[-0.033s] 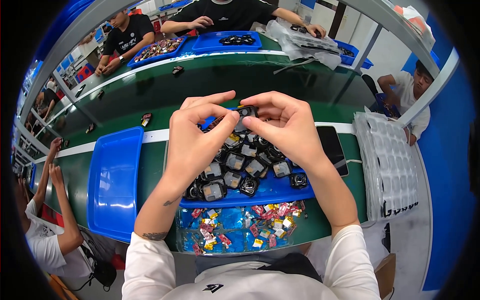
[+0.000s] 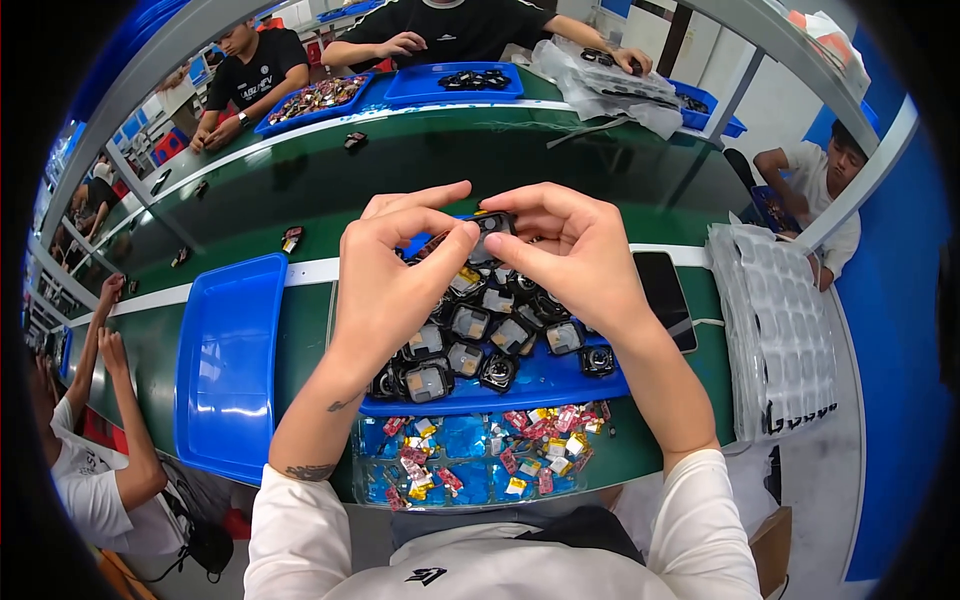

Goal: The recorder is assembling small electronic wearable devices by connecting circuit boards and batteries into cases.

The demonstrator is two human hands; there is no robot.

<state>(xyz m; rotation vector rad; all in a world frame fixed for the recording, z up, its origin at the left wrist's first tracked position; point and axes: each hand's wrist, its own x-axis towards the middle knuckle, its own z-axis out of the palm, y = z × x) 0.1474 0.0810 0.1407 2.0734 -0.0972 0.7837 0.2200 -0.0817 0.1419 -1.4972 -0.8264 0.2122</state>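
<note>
A black, square watch case (image 2: 491, 228) with a grey inner face is held up over the middle of the bench. My left hand (image 2: 395, 270) pinches its left edge between thumb and forefinger, other fingers stretched out. On the opposite edge, my right hand (image 2: 570, 245) grips it with thumb and curled fingers. Beneath both hands, a blue tray (image 2: 545, 374) holds a pile of similar black watch cases (image 2: 468, 322). Closer to my body lies a clear compartment tray (image 2: 470, 475) with small red circuit boards (image 2: 450, 481) and yellow-and-silver pieces (image 2: 516, 486).
Another blue tray (image 2: 228, 370) stands at left. A dark phone (image 2: 664, 290) with a cable and stacked clear blister trays (image 2: 775, 330) are at right. Beyond runs a green belt (image 2: 430, 150) carrying scattered small parts; people sit across it and at both sides. Grey frame bars (image 2: 790, 50) arch overhead.
</note>
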